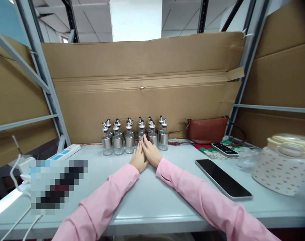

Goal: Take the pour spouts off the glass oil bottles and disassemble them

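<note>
Steel-and-glass bottles (129, 140) stand upright in two close rows, and through the head view I have both hands just short of them. The left hand (138, 160) and the right hand (153, 152) are flattened, fingers straight and side by side, grasping nothing that I can see. Their fingertips come together before the middle of the front row — whether they touch a bottle, I can't tell. Under them is a pale blue-grey shelf (142, 207), backed by a cardboard panel (142, 63) between metal uprights (55, 107), with ceiling panels (97, 16) above. On my right lie a phone (222, 179), a brown bag (207, 130) and a dark handset (224, 149) on a patterned cloth (204, 151); on my left, a white power strip (66, 152). The bottles wear pouring spouts, their contents unclear — and a dotted tub (280, 174) sits lidded at far right, its inside hidden.
</note>
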`<action>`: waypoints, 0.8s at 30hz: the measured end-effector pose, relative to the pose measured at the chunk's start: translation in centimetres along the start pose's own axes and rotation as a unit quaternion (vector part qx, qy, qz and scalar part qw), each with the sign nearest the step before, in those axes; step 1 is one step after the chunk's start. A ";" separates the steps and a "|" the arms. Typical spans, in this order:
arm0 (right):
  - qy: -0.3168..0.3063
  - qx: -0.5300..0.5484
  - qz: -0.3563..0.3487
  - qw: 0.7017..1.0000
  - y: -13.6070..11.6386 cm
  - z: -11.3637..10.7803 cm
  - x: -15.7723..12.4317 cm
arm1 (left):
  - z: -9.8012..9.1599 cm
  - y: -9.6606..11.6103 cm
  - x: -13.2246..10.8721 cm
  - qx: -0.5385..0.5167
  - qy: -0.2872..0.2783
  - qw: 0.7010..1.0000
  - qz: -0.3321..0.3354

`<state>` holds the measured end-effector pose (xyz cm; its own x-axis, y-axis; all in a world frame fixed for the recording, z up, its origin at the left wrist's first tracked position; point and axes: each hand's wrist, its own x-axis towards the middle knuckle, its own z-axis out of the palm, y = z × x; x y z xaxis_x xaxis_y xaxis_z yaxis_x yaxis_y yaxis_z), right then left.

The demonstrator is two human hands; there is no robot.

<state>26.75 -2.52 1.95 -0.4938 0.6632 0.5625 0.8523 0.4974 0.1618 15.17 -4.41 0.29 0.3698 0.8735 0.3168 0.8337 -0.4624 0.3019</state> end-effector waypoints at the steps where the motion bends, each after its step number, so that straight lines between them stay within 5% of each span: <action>1: 0.007 0.001 -0.007 1.000 0.1 -0.2 0.0 | -0.1 0.0 0.1 0.012 -0.002 1.000 -0.002; 5: 0.086 0.024 0.087 0.992 1.3 -1.4 0.2 | -1.4 -0.5 0.3 0.085 0.082 0.993 0.017; 8: 0.054 0.068 0.165 0.982 2.7 -1.6 0.1 | -2.6 -1.4 0.3 0.123 0.123 0.985 0.013; 14: 0.011 0.159 0.116 0.980 4.4 0.0 -0.2 | -2.8 -3.3 0.3 0.149 0.082 0.984 0.043; 24: 0.003 0.274 0.016 0.962 4.8 0.5 -0.3 | -3.3 -5.2 0.6 0.087 0.141 0.979 0.119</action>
<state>30.91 0.03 2.14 -0.4663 0.6802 0.5656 0.6478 0.6979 -0.3053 9.71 -2.03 1.88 0.4544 0.6558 0.6029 0.8039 -0.5935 0.0397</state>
